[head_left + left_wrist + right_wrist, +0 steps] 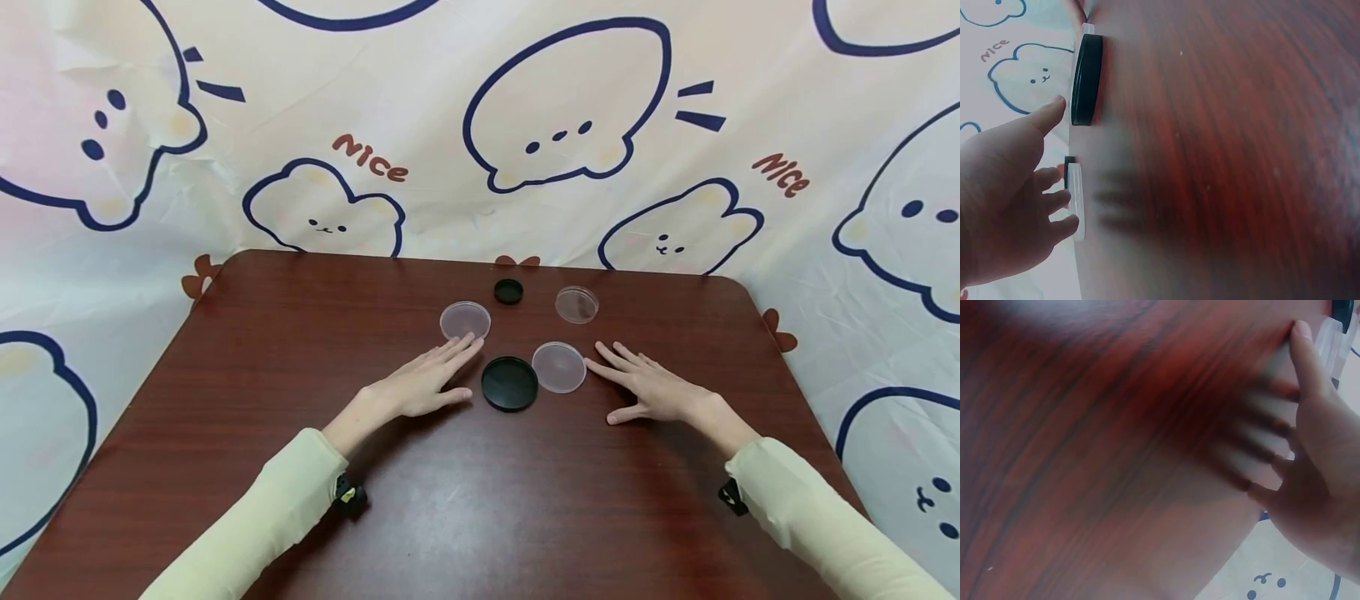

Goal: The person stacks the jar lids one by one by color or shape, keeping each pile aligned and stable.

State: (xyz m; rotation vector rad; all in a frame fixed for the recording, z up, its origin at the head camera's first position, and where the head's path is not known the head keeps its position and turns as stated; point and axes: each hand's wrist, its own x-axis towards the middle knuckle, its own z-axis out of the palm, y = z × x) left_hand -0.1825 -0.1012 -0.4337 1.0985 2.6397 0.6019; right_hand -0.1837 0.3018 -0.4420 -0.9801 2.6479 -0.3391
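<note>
Left hand [420, 383] and right hand [656, 390] released, large black dish [510, 384] between

Fingers extended, grasping nothing. Left fingertips overlap left clear dish [465, 319] in head view; contact unclear. Right fingertips just beside right clear dish [559, 367], next to large black dish. Small black dish [508, 291], small clear dish [577, 305] nearer table's [480, 517] far edge. All flat; broad bases probably keep them steady.

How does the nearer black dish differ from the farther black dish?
The nearer black dish is clearly larger; the farther black dish is smaller. The nearer black dish lies beside a clear dish, touching or nearly touching it; the farther black dish touches no other dish. Both are black and round.
</note>
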